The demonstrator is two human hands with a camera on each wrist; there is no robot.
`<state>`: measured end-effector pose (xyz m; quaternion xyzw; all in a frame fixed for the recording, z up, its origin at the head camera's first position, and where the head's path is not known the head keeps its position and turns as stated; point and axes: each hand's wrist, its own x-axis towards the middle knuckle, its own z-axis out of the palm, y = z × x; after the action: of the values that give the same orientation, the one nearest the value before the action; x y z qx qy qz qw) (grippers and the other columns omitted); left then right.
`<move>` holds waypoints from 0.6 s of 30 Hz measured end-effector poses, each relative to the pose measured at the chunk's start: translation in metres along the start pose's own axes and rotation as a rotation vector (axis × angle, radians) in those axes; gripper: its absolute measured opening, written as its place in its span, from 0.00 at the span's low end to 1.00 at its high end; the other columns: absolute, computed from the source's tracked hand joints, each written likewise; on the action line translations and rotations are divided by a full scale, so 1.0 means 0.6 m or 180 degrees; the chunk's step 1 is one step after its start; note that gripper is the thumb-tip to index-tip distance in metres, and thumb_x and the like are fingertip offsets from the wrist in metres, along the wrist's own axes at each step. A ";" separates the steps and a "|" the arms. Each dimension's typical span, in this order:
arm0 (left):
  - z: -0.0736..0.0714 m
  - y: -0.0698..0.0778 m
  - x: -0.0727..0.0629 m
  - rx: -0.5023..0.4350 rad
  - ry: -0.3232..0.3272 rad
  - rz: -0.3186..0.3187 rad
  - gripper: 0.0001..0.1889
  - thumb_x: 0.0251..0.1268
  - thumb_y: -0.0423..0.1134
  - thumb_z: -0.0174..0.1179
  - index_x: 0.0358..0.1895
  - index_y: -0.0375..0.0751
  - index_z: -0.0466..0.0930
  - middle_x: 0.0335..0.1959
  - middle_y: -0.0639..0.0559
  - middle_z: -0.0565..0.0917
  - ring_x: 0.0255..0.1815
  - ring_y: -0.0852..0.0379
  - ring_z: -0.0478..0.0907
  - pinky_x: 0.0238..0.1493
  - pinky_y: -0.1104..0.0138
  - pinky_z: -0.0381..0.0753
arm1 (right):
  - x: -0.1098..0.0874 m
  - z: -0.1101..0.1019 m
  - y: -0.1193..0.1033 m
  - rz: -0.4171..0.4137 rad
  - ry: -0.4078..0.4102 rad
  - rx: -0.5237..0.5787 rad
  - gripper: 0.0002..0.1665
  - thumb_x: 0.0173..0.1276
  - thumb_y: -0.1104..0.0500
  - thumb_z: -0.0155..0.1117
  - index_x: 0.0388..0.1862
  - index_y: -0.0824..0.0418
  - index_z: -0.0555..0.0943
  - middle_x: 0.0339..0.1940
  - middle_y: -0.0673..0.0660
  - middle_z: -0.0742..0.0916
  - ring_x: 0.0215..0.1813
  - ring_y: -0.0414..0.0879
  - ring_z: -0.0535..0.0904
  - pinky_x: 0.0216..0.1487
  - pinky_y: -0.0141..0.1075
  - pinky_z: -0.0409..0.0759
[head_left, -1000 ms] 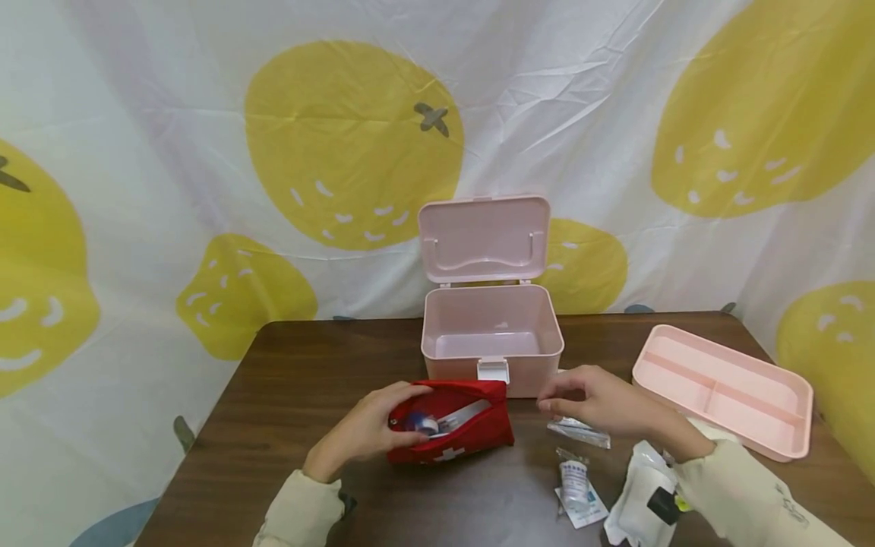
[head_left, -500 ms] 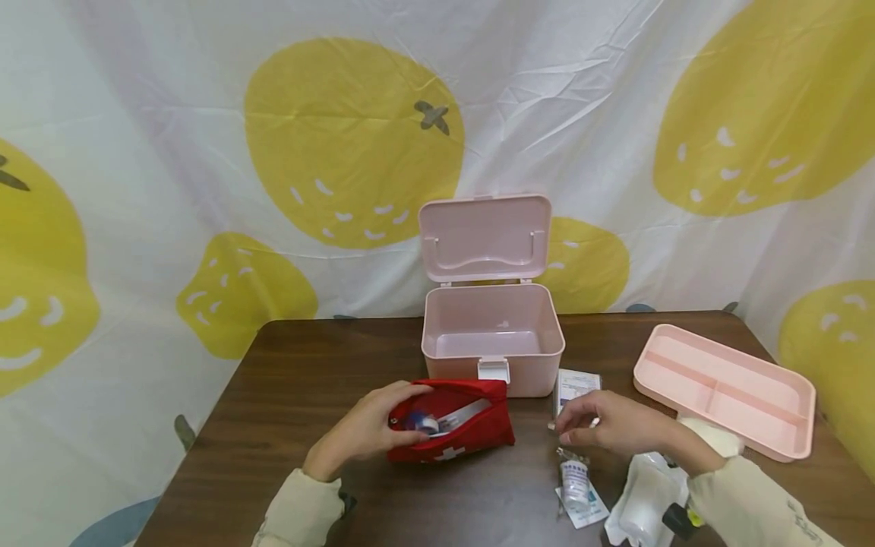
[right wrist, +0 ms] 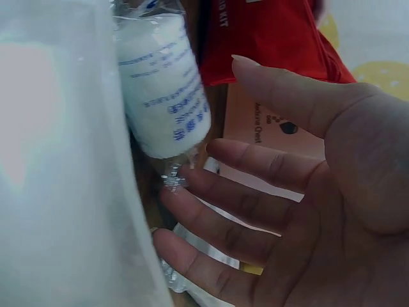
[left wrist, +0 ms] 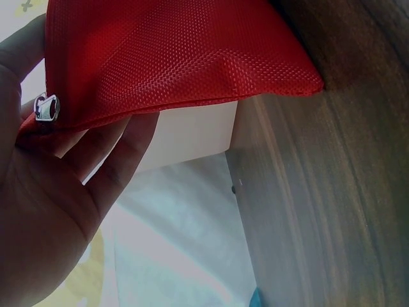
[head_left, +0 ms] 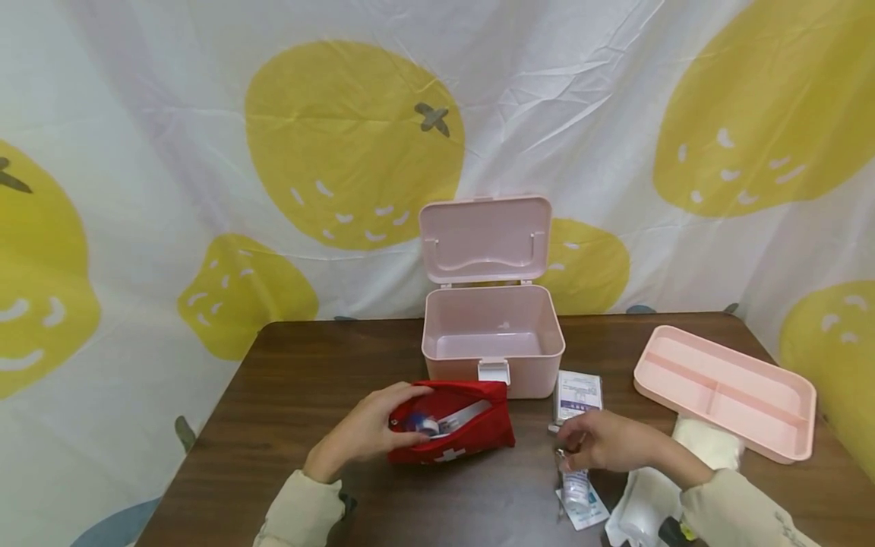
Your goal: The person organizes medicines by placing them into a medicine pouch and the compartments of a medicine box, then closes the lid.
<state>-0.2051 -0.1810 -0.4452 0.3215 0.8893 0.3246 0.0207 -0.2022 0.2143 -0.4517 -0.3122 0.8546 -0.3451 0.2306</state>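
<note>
My left hand [head_left: 362, 429] grips the left end of a red first-aid pouch [head_left: 502, 429], thumb in front and fingers behind. In the left wrist view, fingers lie behind the red fabric [left wrist: 172, 51] near its zipper pull [left wrist: 46, 109]. The pouch gapes, showing a small blue-and-white item [head_left: 425, 425] and pale strips inside. Over a plastic-wrapped bandage roll [head_left: 576, 492] is my right hand [head_left: 611, 441], holding nothing visible. In the right wrist view its loosely spread fingers come up to the twisted wrapper end below the roll [right wrist: 163, 83]; contact is unclear.
A lidded pink chest [head_left: 494, 300] stands raised-lid behind the pouch. At right lie a pink divided tray [head_left: 752, 380], a white printed packet [head_left: 579, 386], a small sachet [head_left: 591, 513], a white wrapped pack [head_left: 642, 501] and a cream bundle [head_left: 711, 444].
My right hand has moved from beside the chest toward me, down to the bandage roll. The white printed packet has come into sight behind it. My left hand and the pouch stay put.
</note>
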 end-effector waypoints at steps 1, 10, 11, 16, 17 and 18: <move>0.000 0.000 0.000 0.0008 0.0004 0.0021 0.33 0.55 0.46 0.74 0.66 0.49 0.74 0.58 0.55 0.80 0.55 0.57 0.77 0.58 0.58 0.80 | 0.001 0.001 0.000 0.0019 -0.0016 0.0021 0.21 0.60 0.53 0.74 0.46 0.64 0.83 0.37 0.48 0.86 0.38 0.38 0.80 0.39 0.32 0.79; 0.000 0.000 0.001 0.0027 0.0027 0.0049 0.33 0.55 0.46 0.74 0.65 0.49 0.74 0.57 0.55 0.80 0.55 0.57 0.78 0.58 0.59 0.80 | 0.000 0.014 0.008 0.0105 -0.0001 0.0110 0.20 0.58 0.51 0.76 0.44 0.61 0.84 0.30 0.47 0.83 0.32 0.37 0.76 0.32 0.30 0.73; 0.000 0.000 0.001 0.0025 0.0027 0.0051 0.33 0.55 0.46 0.74 0.65 0.49 0.74 0.57 0.55 0.80 0.54 0.57 0.78 0.58 0.59 0.80 | -0.001 0.015 0.009 0.0104 0.0003 0.0104 0.20 0.58 0.50 0.76 0.44 0.61 0.84 0.30 0.46 0.82 0.32 0.37 0.75 0.32 0.30 0.73; 0.000 -0.001 0.000 0.0033 0.0047 0.0098 0.33 0.56 0.47 0.73 0.65 0.48 0.74 0.57 0.54 0.80 0.54 0.56 0.78 0.58 0.58 0.80 | 0.000 0.019 0.018 0.0038 -0.0014 0.0206 0.16 0.61 0.51 0.74 0.40 0.60 0.84 0.28 0.46 0.82 0.31 0.35 0.75 0.31 0.29 0.72; 0.000 -0.001 0.000 0.0024 0.0050 0.0100 0.33 0.55 0.47 0.73 0.65 0.48 0.74 0.57 0.54 0.80 0.54 0.56 0.78 0.58 0.58 0.80 | 0.001 0.019 0.019 0.0047 -0.0021 0.0264 0.14 0.62 0.52 0.72 0.39 0.61 0.84 0.28 0.46 0.82 0.30 0.35 0.75 0.31 0.29 0.72; 0.000 -0.002 0.000 0.0024 0.0054 0.0105 0.33 0.56 0.47 0.73 0.65 0.48 0.74 0.57 0.54 0.81 0.54 0.56 0.78 0.58 0.58 0.80 | 0.001 0.019 0.021 0.0072 -0.0024 0.0318 0.12 0.64 0.53 0.71 0.39 0.60 0.84 0.28 0.47 0.83 0.30 0.36 0.75 0.30 0.29 0.72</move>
<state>-0.2056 -0.1815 -0.4460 0.3334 0.8853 0.3242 0.0065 -0.2004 0.2160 -0.4683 -0.2920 0.8388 -0.3835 0.2530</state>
